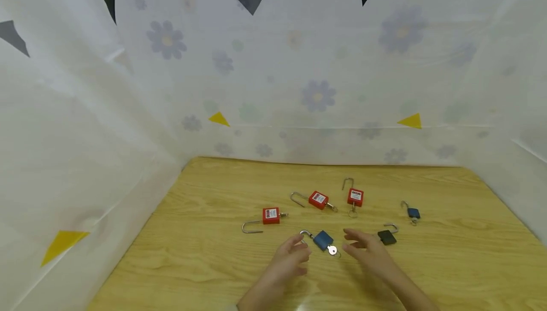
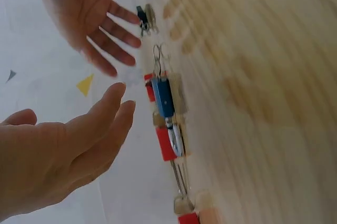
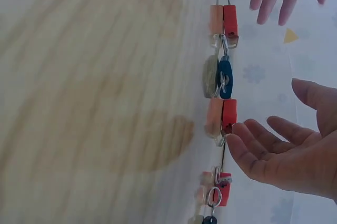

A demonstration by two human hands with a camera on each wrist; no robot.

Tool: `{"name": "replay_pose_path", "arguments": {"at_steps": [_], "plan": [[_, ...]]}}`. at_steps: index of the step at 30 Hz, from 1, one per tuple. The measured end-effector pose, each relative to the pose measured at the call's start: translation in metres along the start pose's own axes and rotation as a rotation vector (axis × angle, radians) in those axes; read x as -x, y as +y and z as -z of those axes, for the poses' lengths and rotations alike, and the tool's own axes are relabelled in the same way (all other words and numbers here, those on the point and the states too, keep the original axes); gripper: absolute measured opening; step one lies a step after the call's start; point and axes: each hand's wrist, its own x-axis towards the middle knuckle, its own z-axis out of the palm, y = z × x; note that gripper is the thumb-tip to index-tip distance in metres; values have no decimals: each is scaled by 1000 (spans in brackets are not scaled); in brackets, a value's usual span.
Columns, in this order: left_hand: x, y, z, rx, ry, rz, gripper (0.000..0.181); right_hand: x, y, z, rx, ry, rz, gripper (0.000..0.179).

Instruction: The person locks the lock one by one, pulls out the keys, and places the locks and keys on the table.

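A blue padlock [image 1: 323, 240] lies on the table between my two hands, its shackle swung out to the left and a silver key [image 1: 332, 250] in its bottom. My left hand [image 1: 287, 259] hovers just left of it, fingers loosely bent and holding nothing. On the other side, my right hand [image 1: 368, 253] is held over the table with relaxed fingers, also empty. Close to the right fingers lies a black padlock [image 1: 387, 237] with its shackle open. In the left wrist view the blue padlock [image 2: 164, 97] sits on the wood, apart from both hands.
Three red padlocks lie behind: a left one [image 1: 271, 215], a middle one [image 1: 318, 200] and a right one [image 1: 355, 197], all with open shackles and keys. A smaller blue padlock [image 1: 413, 213] is at the right. Patterned white sheeting [image 1: 273, 73] encloses the wooden table [image 1: 192, 254].
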Motion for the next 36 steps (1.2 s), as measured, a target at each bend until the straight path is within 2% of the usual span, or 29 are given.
{"name": "replay_pose_path", "arguments": {"at_steps": [2, 5, 9, 12, 18, 23, 30, 33, 36], "plan": [[-5, -3, -10, 36, 20, 34, 65, -7, -1, -5, -9, -6, -2, 46], [-14, -7, -23, 86, 54, 85, 68, -17, -2, -14, 12, 30, -37, 40], [-24, -6, -34, 130, 90, 141, 71, -28, -3, -23, 54, 74, -87, 32], [-30, -5, -38, 161, 100, 161, 67, -33, -5, -29, 39, 78, -104, 31], [-35, -7, -43, 231, 92, 152, 65, -37, -7, -39, 61, 99, -89, 29], [-38, -8, -45, 240, 83, 137, 64, -38, -7, -43, 97, 100, -77, 26], [-43, -9, -52, 286, 133, 102, 40, -33, -7, -44, 105, 131, -76, 21], [-43, -11, -55, 304, 143, 104, 42, -29, -8, -45, 64, 164, -87, 17], [-41, -13, -55, 313, 169, 119, 50, -25, -8, -49, -42, 175, -87, 13]]}}
